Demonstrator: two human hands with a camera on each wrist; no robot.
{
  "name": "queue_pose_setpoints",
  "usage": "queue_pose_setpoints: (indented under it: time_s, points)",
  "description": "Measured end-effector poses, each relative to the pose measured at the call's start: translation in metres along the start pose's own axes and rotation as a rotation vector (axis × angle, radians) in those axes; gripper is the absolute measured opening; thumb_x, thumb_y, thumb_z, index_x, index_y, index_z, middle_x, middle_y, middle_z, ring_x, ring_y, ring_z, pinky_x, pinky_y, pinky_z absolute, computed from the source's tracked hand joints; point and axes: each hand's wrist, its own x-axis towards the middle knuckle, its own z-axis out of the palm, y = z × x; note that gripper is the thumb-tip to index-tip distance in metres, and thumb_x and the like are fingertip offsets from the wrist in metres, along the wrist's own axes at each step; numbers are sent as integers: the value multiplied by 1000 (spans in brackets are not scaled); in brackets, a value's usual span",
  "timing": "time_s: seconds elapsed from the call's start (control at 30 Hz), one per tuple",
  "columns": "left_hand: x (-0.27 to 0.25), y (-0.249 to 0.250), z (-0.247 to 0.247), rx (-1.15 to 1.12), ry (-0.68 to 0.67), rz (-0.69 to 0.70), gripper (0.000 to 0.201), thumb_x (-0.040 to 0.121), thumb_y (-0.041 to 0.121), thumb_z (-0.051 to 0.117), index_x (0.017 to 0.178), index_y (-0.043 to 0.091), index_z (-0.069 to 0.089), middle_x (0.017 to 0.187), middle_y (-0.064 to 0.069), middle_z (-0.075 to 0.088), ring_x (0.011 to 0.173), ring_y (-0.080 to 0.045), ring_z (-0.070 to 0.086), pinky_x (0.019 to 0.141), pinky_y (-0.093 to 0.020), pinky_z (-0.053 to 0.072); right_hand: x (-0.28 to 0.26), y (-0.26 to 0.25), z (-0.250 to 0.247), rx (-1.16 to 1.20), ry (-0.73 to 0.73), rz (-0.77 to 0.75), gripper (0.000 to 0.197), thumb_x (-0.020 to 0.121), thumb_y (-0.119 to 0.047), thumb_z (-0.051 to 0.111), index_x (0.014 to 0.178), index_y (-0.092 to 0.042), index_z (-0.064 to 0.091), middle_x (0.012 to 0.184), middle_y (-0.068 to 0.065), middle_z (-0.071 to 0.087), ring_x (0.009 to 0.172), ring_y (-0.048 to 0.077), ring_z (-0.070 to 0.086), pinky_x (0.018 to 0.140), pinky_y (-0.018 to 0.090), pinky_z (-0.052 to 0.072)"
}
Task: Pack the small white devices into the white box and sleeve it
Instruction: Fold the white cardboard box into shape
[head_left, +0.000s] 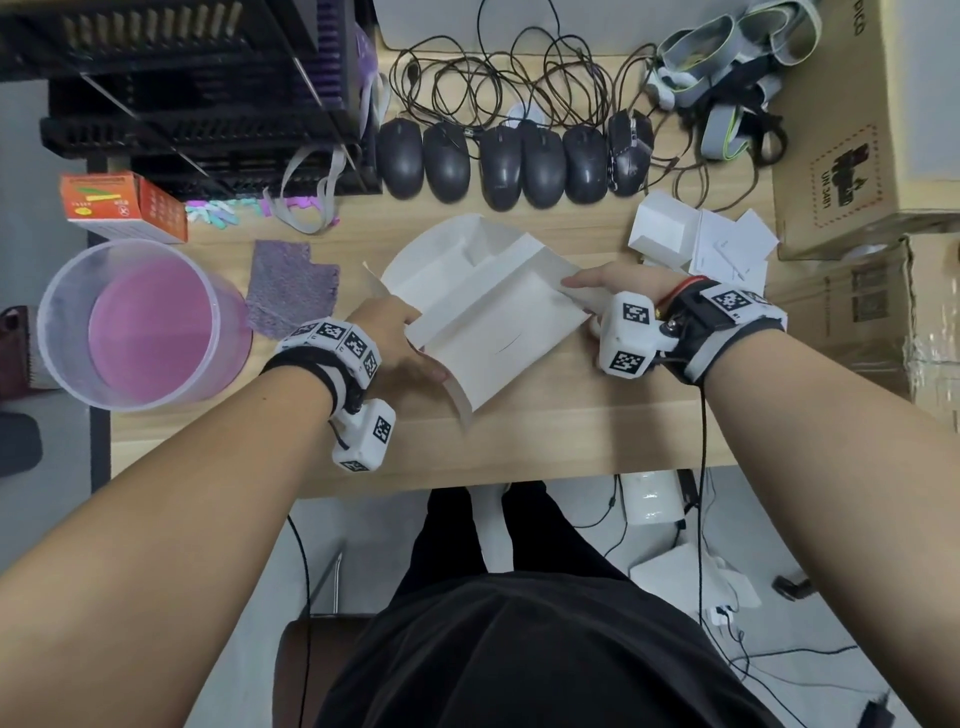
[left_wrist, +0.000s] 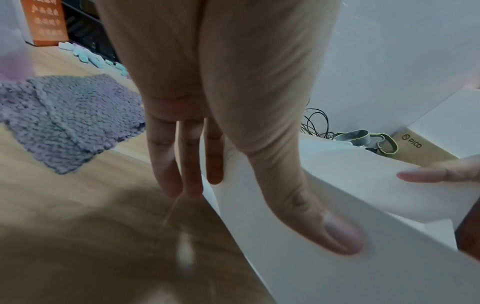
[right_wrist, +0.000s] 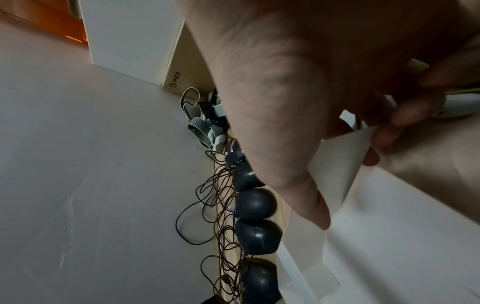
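Box (head_left: 467, 280) mid-table, sleeve (head_left: 498, 338) partly over it; mice (head_left: 511, 163) behind; tub (head_left: 140, 322) left.

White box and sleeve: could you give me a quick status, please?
Left hand and right hand both grip the sleeve. White box partly sleeved. Nothing blocking.

An office or tech workroom: a pale wooden desk (head_left: 545, 436) carries a row of dark computer mice (head_left: 514, 161) with tangled cables (head_left: 498, 78). Cardboard shipping cartons (head_left: 872, 130) stand at its right — black stacked trays (head_left: 182, 93) at the back left, more wiring on the floor.
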Motion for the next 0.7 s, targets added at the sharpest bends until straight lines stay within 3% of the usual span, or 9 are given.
queue_pose_setpoints:
  time_s: [0.07, 0.17, 0.23, 0.27, 0.3, 0.4, 0.5, 0.63, 0.7]
  points:
    - [0, 1, -1, -19, -14, 16, 43, 53, 44, 96, 64, 20, 62, 70, 4, 66, 71, -18, 62, 65, -28, 44, 1, -3, -1, -80, -11, -26, 28, 84, -38, 72, 92, -15, 59, 62, 6, 63, 52, 21, 58, 56, 29, 48]
    - [-2, 4, 0, -107, 0, 35, 39, 57, 41, 95, 69, 20, 64, 69, 5, 66, 70, -17, 61, 65, -27, 44, 16, -2, 0, -177, -5, -125, 6, 92, -22, 63, 91, -17, 60, 82, 1, 65, 73, 11, 62, 71, 24, 53]
    - [-3, 4, 0, -189, 22, 40, 43, 59, 42, 95, 80, 15, 70, 75, -1, 71, 74, -18, 65, 72, -29, 51, 28, 4, 2, -188, 44, -152, 31, 86, -16, 68, 116, -8, 64, 111, 7, 65, 99, 19, 64, 92, 34, 55]
    - [-3, 4, 1, -221, 34, 37, 47, 59, 42, 95, 86, 12, 72, 80, -4, 74, 76, -19, 67, 77, -31, 52, 29, 6, 4, -202, 96, -141, 45, 81, -15, 73, 124, -6, 62, 120, 10, 64, 107, 24, 64, 95, 38, 55]
    - [-3, 4, 1, -247, 41, 32, 49, 59, 43, 94, 89, 11, 73, 83, -6, 76, 76, -19, 68, 79, -32, 53, 23, 8, 8, -238, 160, -149, 50, 78, -14, 76, 125, -4, 61, 118, 12, 66, 104, 27, 66, 91, 40, 57]
    - [0, -1, 0, -285, 63, 25, 62, 50, 56, 91, 88, 10, 73, 79, -6, 76, 74, -19, 68, 76, -33, 52, 19, 13, 13, -343, 328, -199, 47, 79, -6, 77, 123, -2, 59, 76, 7, 60, 59, 19, 59, 48, 24, 49]
    - [0, -3, -3, -319, 71, 5, 66, 56, 58, 89, 83, 3, 66, 68, -2, 66, 64, -15, 61, 67, -28, 47, 27, 21, 15, -307, 370, -225, 56, 81, -5, 78, 129, -11, 49, 83, 6, 58, 53, 16, 55, 28, 13, 33]
    - [2, -1, -2, -430, 138, -21, 73, 50, 77, 79, 60, 20, 34, 65, -2, 28, 57, -14, 33, 54, -24, 29, 39, 28, 18, -268, 402, -232, 55, 75, -10, 82, 120, -21, 51, 125, 11, 55, 63, 15, 55, 26, 13, 31]
    - [3, -1, 0, -395, 138, -38, 70, 61, 63, 84, 59, 23, 27, 62, 3, 25, 55, -13, 27, 55, -28, 22, 42, 29, 21, -256, 450, -266, 47, 72, -12, 81, 107, -25, 52, 117, 7, 59, 81, 19, 58, 48, 21, 46]
